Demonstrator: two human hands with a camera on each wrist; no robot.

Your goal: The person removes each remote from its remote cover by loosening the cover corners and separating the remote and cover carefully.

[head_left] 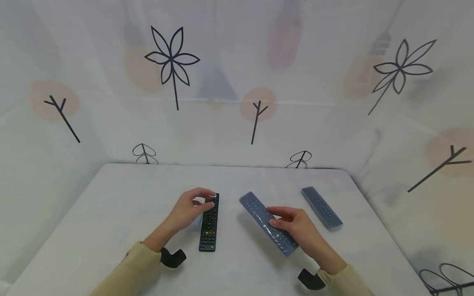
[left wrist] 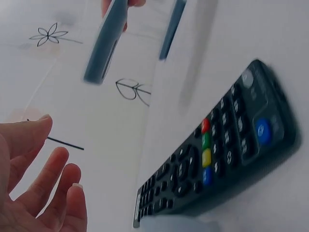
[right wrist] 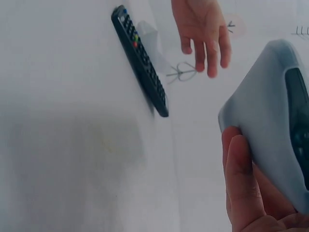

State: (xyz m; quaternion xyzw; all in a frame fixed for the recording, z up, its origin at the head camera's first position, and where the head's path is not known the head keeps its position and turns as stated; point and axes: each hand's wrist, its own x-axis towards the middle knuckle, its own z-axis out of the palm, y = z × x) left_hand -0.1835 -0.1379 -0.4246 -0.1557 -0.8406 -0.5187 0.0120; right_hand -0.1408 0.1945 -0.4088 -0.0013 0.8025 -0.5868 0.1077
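A black remote control [head_left: 209, 226] with coloured buttons lies face up on the table. Over its far end hovers my left hand [head_left: 185, 210]; in the left wrist view the fingers [left wrist: 43, 179] are loosely bent, apart from the remote and holding nothing. My right hand [head_left: 301, 228] grips a second remote control [head_left: 261, 216] by its side, thumb on the front. A translucent bluish cover [right wrist: 260, 111] wraps it, and it is held tilted above the table. Beside the black remote lies a pale translucent thing [right wrist: 148, 38], partly hidden by it; its kind is unclear.
A third remote control [head_left: 322, 207], bluish and buttons up, lies at the table's right. The white table [head_left: 122, 205] ends at a back edge against a patterned cloth [head_left: 214, 135]. Dark straps [head_left: 173, 258] sit at the wrists.
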